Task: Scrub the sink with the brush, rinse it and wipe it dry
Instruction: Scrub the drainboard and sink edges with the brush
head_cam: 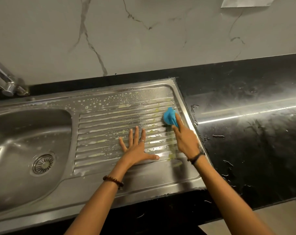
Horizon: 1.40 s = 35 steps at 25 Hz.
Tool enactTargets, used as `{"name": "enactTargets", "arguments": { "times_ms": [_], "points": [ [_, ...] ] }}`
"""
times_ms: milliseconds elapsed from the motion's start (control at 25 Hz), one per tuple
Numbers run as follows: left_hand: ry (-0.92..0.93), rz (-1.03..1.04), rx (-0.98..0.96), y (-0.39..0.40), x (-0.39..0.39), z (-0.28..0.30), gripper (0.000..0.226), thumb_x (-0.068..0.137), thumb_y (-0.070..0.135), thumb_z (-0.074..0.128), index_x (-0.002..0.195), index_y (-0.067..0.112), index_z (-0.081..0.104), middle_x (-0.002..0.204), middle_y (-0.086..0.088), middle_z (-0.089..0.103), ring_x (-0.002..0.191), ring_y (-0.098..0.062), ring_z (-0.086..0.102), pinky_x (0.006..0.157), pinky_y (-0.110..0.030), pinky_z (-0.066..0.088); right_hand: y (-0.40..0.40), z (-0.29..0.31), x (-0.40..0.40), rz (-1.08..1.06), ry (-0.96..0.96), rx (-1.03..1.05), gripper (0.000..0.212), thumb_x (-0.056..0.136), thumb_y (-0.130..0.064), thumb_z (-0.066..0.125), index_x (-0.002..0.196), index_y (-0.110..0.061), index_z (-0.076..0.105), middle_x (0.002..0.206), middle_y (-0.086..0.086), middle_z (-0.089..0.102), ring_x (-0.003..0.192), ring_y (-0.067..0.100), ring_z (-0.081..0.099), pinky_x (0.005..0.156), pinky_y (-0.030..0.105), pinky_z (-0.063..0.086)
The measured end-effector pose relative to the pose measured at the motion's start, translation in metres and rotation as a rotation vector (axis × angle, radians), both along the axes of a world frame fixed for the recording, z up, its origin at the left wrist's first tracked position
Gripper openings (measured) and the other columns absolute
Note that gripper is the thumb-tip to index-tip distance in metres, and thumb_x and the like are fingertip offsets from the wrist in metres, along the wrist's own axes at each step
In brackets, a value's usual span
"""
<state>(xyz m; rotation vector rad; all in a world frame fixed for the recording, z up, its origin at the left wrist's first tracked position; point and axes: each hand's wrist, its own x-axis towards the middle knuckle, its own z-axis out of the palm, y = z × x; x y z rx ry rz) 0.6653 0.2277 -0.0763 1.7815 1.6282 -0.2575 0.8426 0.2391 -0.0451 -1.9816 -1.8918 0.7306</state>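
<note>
Now the right hand (186, 141) grips the blue brush (170, 117) at the far right of the sink (143, 180) tray, scrubbing. The left hand (137, 150) lies flat, fingers spread, empty. Next, scrub toward the bowl.

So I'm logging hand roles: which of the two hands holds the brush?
The right hand, gripping the blue brush at the drainboard's far right. The left hand lies flat, fingers spread, holding nothing.

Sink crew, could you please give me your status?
Right hand gripping blue brush on soapy drainboard. Left hand flat, bracing. Basin unrinsed. Nothing obstructing.
</note>
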Motion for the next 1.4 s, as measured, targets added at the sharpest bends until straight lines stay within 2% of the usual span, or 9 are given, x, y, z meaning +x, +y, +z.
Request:
{"name": "enactTargets", "arguments": {
  "times_ms": [240, 400, 560, 680, 800, 920, 1040, 1160, 1400],
  "points": [
    [-0.045, -0.012, -0.031, 0.002, -0.026, 0.007, 0.133, 0.064, 0.061, 0.07, 0.137, 0.026, -0.034, 0.137, 0.0, -0.047, 0.127, -0.024, -0.043, 0.098, -0.055, -0.028, -0.123, 0.021, -0.001, 0.11, 0.035, -0.209, 0.049, 0.099, -0.038, 0.025, 0.132, -0.052, -0.01, 0.079, -0.003, 0.051, 0.06, 0.003, 0.045, 0.052, 0.014, 0.041],
    [0.033, 0.017, -0.041, -0.004, -0.035, 0.001, 0.136, 0.059, 0.071, 0.066, 0.138, 0.025, -0.035, 0.137, 0.001, -0.05, 0.121, -0.021, -0.048, 0.096, -0.057, -0.029, -0.007, 0.015, -0.013, 0.127, 0.027, -0.033, 0.048, 0.101, -0.029, 0.027, 0.146, -0.03, 0.011, 0.069, -0.002, 0.05, 0.051, 0.007, 0.042, 0.051, 0.025, 0.043],
    [0.035, 0.005, -0.075, 0.0, -0.035, 0.001, 0.135, 0.06, 0.071, 0.066, 0.136, 0.027, -0.037, 0.132, 0.003, -0.054, 0.12, -0.02, -0.049, 0.097, -0.059, -0.029, 0.113, 0.021, -0.034, 0.073, 0.051, -0.007, 0.043, 0.1, -0.016, 0.031, 0.143, -0.014, 0.027, 0.104, 0.019, 0.062, 0.071, 0.024, 0.053, 0.057, 0.028, 0.043],
    [0.041, 0.002, -0.075, 0.0, -0.035, -0.001, 0.136, 0.058, 0.072, 0.066, 0.136, 0.029, -0.037, 0.131, 0.004, -0.055, 0.121, -0.021, -0.049, 0.096, -0.058, -0.03, 0.069, 0.008, -0.043, 0.043, 0.062, 0.017, 0.046, 0.101, -0.021, 0.029, 0.147, -0.02, 0.019, 0.079, 0.007, 0.058, 0.055, 0.013, 0.047, 0.048, 0.021, 0.041],
    [0.049, 0.006, -0.049, 0.0, -0.035, -0.005, 0.136, 0.059, 0.071, 0.066, 0.136, 0.03, -0.037, 0.136, 0.002, -0.052, 0.126, -0.024, -0.046, 0.096, -0.058, -0.029, -0.042, 0.005, -0.04, 0.046, 0.094, -0.046, 0.05, 0.101, -0.029, 0.028, 0.139, -0.043, -0.003, 0.058, -0.01, 0.042, 0.045, 0.002, 0.039, 0.038, 0.013, 0.031],
    [0.055, 0.002, -0.053, 0.001, -0.035, -0.006, 0.135, 0.059, 0.071, 0.067, 0.136, 0.029, -0.037, 0.136, 0.002, -0.052, 0.127, -0.025, -0.045, 0.097, -0.058, -0.028, -0.059, 0.011, -0.035, 0.078, 0.021, -0.084, 0.051, 0.101, -0.035, 0.026, 0.139, -0.046, -0.007, 0.057, -0.006, 0.044, 0.048, 0.008, 0.042, 0.045, 0.02, 0.034],
    [0.051, 0.003, -0.078, 0.002, -0.034, -0.003, 0.136, 0.058, 0.071, 0.067, 0.135, 0.03, -0.038, 0.135, 0.002, -0.053, 0.124, -0.024, -0.047, 0.096, -0.059, -0.029, 0.025, 0.003, -0.039, 0.083, 0.03, 0.03, 0.048, 0.101, -0.028, 0.027, 0.147, -0.026, 0.014, 0.066, 0.003, 0.051, 0.05, 0.014, 0.045, 0.041, 0.027, 0.039],
    [0.055, 0.01, -0.09, 0.002, -0.034, -0.001, 0.136, 0.058, 0.071, 0.067, 0.136, 0.031, -0.038, 0.136, 0.002, -0.053, 0.124, -0.024, -0.048, 0.096, -0.06, -0.028, 0.077, 0.0, -0.041, 0.074, -0.011, 0.036, 0.05, 0.101, -0.023, 0.029, 0.148, -0.017, 0.015, 0.073, 0.01, 0.054, 0.049, 0.012, 0.04, 0.04, 0.02, 0.032],
    [0.055, 0.012, -0.057, 0.001, -0.033, -0.003, 0.135, 0.06, 0.069, 0.068, 0.137, 0.03, -0.036, 0.138, 0.001, -0.051, 0.128, -0.025, -0.045, 0.098, -0.06, -0.026, -0.082, 0.005, -0.04, 0.201, -0.004, -0.121, 0.055, 0.1, -0.034, 0.026, 0.137, -0.044, -0.014, 0.056, -0.009, 0.04, 0.048, 0.002, 0.039, 0.046, 0.014, 0.031]
  ]
}}
